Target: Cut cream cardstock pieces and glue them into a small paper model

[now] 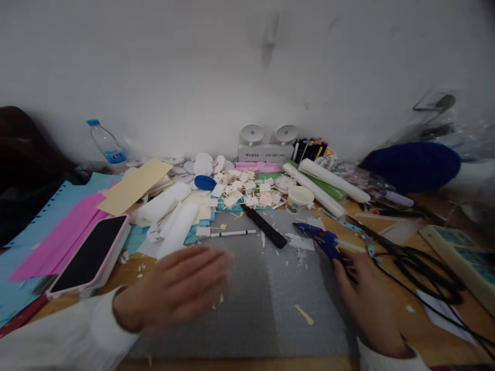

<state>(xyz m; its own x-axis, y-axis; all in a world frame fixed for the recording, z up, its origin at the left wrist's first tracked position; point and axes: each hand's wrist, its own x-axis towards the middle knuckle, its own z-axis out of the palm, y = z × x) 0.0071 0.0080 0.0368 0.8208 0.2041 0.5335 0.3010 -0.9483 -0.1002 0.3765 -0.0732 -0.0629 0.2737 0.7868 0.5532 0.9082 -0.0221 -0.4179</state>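
Note:
My right hand [365,296] is closed around the handle of a blue hot glue gun [327,239], whose nozzle points left over the grey cutting mat [247,319]. My left hand [181,283] hovers over the mat's left part, slightly blurred, with its fingers stretched out and nothing visible in it. Beyond it lie a thin white stick with black bands [234,234] and a long black-handled tool [266,226]. A heap of small cream cut-out pieces [247,188] is at the back of the mat, beside a paper cup [300,198].
At left are a phone [91,255], pink paper [58,237] and a water bottle [108,144]. White rolls [332,180] lie at the back right, with coiled black cable [429,275] and a power strip [460,263] nearer. Scraps litter the mat.

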